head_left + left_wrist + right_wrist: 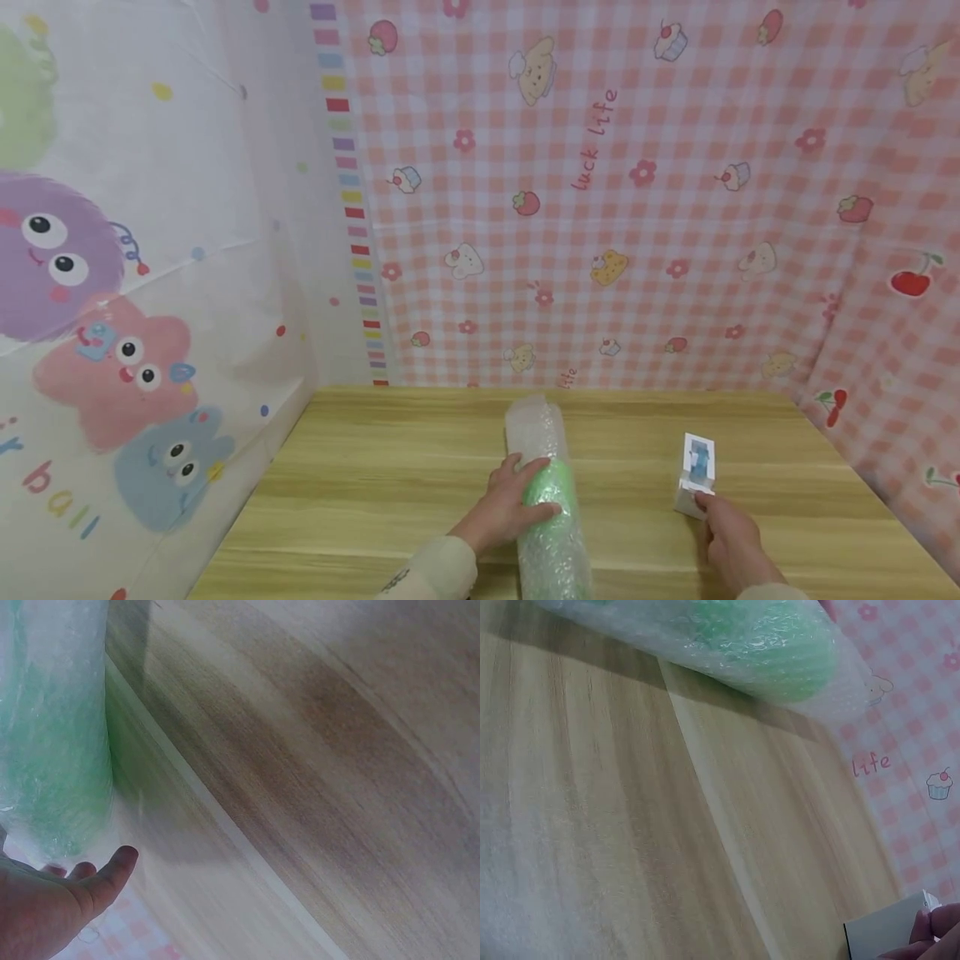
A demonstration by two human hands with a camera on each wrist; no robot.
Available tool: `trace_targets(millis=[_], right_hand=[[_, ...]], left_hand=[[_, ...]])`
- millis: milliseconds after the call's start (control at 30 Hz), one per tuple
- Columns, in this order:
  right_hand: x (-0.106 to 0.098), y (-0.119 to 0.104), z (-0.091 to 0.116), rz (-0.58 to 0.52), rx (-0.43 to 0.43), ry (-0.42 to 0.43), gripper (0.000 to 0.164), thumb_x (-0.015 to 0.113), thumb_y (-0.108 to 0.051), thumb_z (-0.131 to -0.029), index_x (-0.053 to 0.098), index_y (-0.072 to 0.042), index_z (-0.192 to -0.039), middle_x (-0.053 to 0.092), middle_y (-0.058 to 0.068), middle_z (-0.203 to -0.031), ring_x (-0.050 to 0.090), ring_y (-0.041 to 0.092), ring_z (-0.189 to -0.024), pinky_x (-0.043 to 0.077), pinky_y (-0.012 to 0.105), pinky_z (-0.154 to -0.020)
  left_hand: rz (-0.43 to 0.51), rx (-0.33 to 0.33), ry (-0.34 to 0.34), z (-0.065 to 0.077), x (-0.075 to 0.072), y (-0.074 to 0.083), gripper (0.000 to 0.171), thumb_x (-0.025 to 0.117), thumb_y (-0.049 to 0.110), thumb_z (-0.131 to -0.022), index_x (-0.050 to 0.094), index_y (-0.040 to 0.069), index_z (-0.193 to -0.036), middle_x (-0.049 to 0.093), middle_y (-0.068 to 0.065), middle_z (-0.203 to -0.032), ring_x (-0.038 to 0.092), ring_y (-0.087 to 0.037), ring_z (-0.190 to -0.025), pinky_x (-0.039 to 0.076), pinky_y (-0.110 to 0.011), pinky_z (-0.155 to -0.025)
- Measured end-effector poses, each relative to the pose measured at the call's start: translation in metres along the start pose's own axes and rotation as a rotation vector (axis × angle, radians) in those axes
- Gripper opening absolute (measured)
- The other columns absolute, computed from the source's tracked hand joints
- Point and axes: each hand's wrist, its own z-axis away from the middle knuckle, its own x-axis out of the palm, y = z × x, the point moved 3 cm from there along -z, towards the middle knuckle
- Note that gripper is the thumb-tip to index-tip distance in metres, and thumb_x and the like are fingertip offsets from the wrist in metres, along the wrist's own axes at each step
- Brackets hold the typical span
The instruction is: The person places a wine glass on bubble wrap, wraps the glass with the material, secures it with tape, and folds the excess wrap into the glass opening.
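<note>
A roll of bubble wrap (551, 550) with something green (553, 492) inside lies lengthwise on the wooden table. My left hand (506, 508) rests on the roll from its left side, thumb and fingers spread over the green part. In the left wrist view the left hand (60, 900) shows beside the wrap, its thumb extended. To the right, my right hand (731, 537) pinches the near end of a small white box (685, 492) with a blue marking on its top face. Only part of that box (885, 930) and some fingertips (921, 927) appear in the right wrist view.
The wooden table (390, 483) ends at the back against a pink checked cloth (480, 308) with cartoon prints. On the left hangs a white cloth (217, 325) with coloured cartoon figures. More printed cloth (900, 358) borders the right side.
</note>
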Motion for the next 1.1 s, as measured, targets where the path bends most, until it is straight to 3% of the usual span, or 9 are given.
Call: trace_targets(millis=[133,200,300,500,633,833,1000,1100], right_hand=[[-0.002,-0.003,0.0,-0.018,-0.009,-0.033,0.012,0.059,-0.008,-0.093,0.054,0.003,-0.091,0.048,0.003,-0.081,0.046,0.007,-0.063,0.04,0.018,-0.051],[-0.004,-0.003,0.0,-0.019,-0.01,-0.064,0.017,0.057,-0.01,-0.094,0.054,-0.006,-0.078,0.043,-0.004,-0.066,0.042,0.005,-0.053,0.036,0.019,-0.047],[-0.008,-0.002,-0.002,-0.01,0.005,-0.134,0.027,0.054,-0.013,-0.097,0.052,-0.012,-0.07,0.041,-0.004,-0.061,0.041,0.007,-0.052,0.034,0.021,-0.047],[-0.014,-0.001,-0.006,-0.01,0.065,-0.254,0.022,0.049,-0.018,-0.1,0.049,-0.009,-0.081,0.042,-0.003,-0.063,0.04,0.009,-0.053,0.034,0.021,-0.047],[-0.016,-0.002,-0.007,0.032,0.059,-0.319,0.02,0.046,-0.018,-0.101,0.052,-0.007,-0.085,0.045,-0.002,-0.066,0.042,0.009,-0.056,0.034,0.021,-0.049],[-0.008,-0.003,-0.005,0.112,0.022,-0.252,0.016,0.046,-0.012,-0.099,0.047,0.004,-0.1,0.043,0.0,-0.066,0.042,0.013,-0.058,0.034,0.022,-0.051],[-0.005,-0.003,-0.003,0.136,0.038,-0.165,0.028,0.047,-0.011,-0.099,0.042,0.011,-0.114,0.042,0.005,-0.071,0.042,0.017,-0.062,0.035,0.024,-0.054],[-0.006,-0.004,-0.003,0.137,0.049,-0.197,0.035,0.047,-0.012,-0.1,0.037,0.013,-0.122,0.042,0.005,-0.074,0.041,0.017,-0.064,0.036,0.024,-0.055]], left_hand=[[0.002,-0.005,0.003,-0.001,0.001,0.0,0.07,0.073,0.045,-0.088,0.044,0.027,-0.149,0.02,-0.019,-0.159,0.023,-0.048,-0.141,0.037,-0.073,-0.096],[0.002,-0.002,0.005,-0.001,0.001,0.0,0.07,0.073,0.044,-0.088,0.044,0.027,-0.149,0.02,-0.019,-0.159,0.023,-0.047,-0.141,0.037,-0.073,-0.096],[-0.001,0.004,0.007,-0.001,0.001,0.001,0.07,0.072,0.044,-0.088,0.044,0.028,-0.149,0.02,-0.019,-0.158,0.023,-0.047,-0.14,0.037,-0.073,-0.096],[0.003,0.001,0.003,-0.001,0.002,0.002,0.069,0.072,0.045,-0.089,0.044,0.028,-0.149,0.02,-0.018,-0.159,0.023,-0.046,-0.141,0.038,-0.071,-0.097],[-0.004,0.008,0.006,-0.001,0.002,0.001,0.069,0.072,0.044,-0.089,0.044,0.027,-0.149,0.02,-0.019,-0.158,0.023,-0.046,-0.141,0.038,-0.071,-0.097],[-0.018,0.009,0.01,-0.001,0.001,-0.001,0.069,0.072,0.043,-0.089,0.044,0.025,-0.149,0.021,-0.02,-0.157,0.023,-0.048,-0.14,0.038,-0.072,-0.097],[-0.027,0.008,-0.001,-0.002,0.001,-0.001,0.069,0.071,0.044,-0.09,0.043,0.024,-0.149,0.02,-0.021,-0.157,0.023,-0.048,-0.14,0.038,-0.072,-0.096],[-0.027,0.007,-0.005,-0.002,0.0,0.0,0.069,0.071,0.045,-0.09,0.043,0.025,-0.15,0.02,-0.021,-0.158,0.022,-0.048,-0.14,0.038,-0.072,-0.096]])
